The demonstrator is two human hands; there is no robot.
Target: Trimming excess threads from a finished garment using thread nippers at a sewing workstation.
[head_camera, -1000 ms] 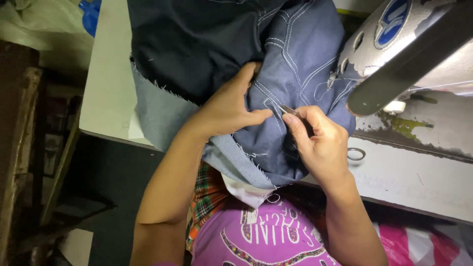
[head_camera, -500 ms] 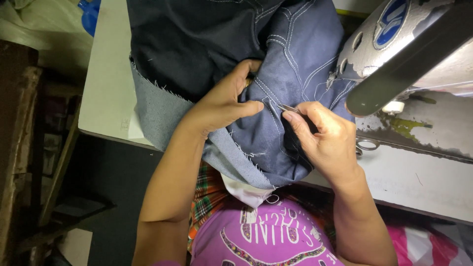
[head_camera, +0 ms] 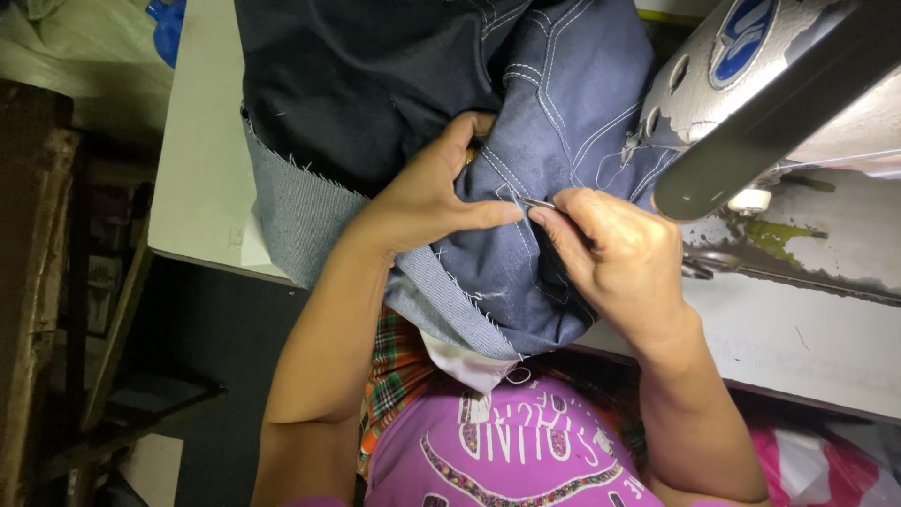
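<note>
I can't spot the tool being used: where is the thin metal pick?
In the head view, centre frame: the thin metal pick is pinched in the right hand, its tip meeting the left hand thumb on the blue denim garment.

The denim garment point(head_camera: 450, 103) lies on the table point(head_camera: 192, 169), spilling over its near edge. The sewing machine point(head_camera: 779, 84) stands right of it. Scissors point(head_camera: 713, 266) lie on the table near the machine's base.
</note>
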